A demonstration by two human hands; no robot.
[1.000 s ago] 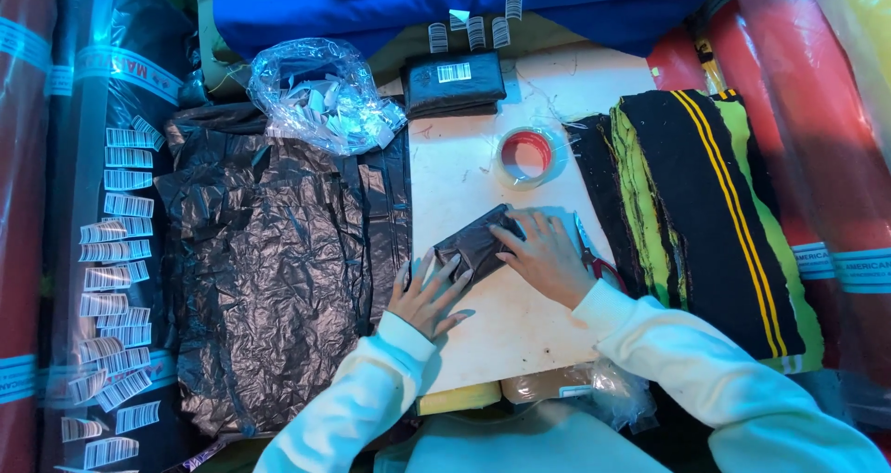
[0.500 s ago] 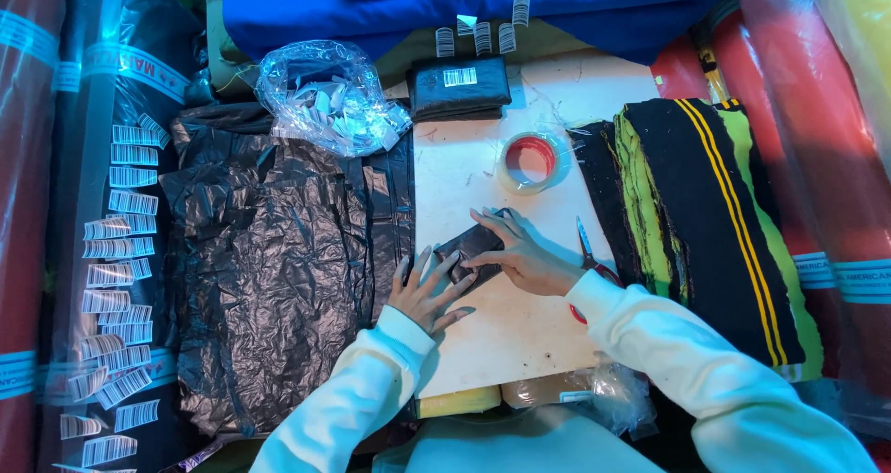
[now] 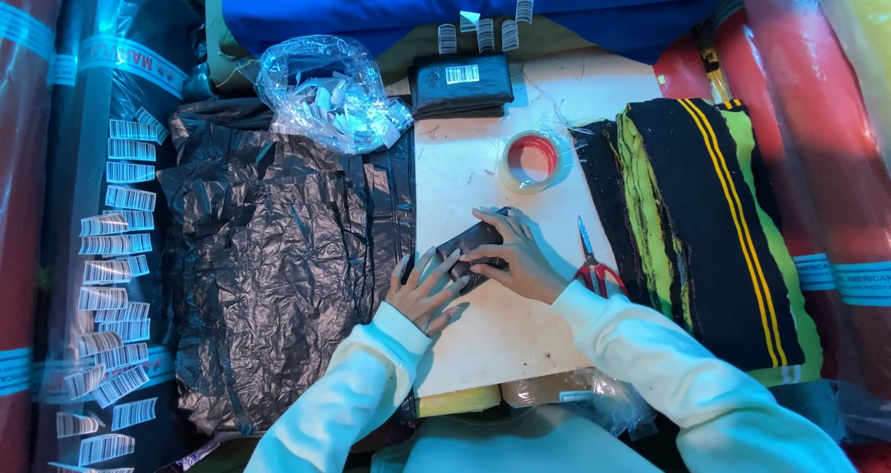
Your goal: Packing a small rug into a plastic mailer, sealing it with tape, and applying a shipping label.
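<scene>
Head view: a small flat packet wrapped in black plastic (image 3: 471, 248) lies mid-way across the white desk (image 3: 520, 343). The left hand (image 3: 425, 289) rests fingers spread on the packet's near end, pressing rather than clasping. The right hand (image 3: 516, 259) is curled over the far end, grip clamped on it. Red-handled scissors (image 3: 594, 267) lie just beside the right wrist (blades pointing away). A red-cored roll of clear tape (image 3: 533, 160) sits farther back, apart.

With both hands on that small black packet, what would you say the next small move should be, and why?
Probably press the small black packet flat. Both the left hand and right hand already rest on it on the white board, and its dark wrap looks puckered. The tape roll and scissors lie close, untouched.
</scene>
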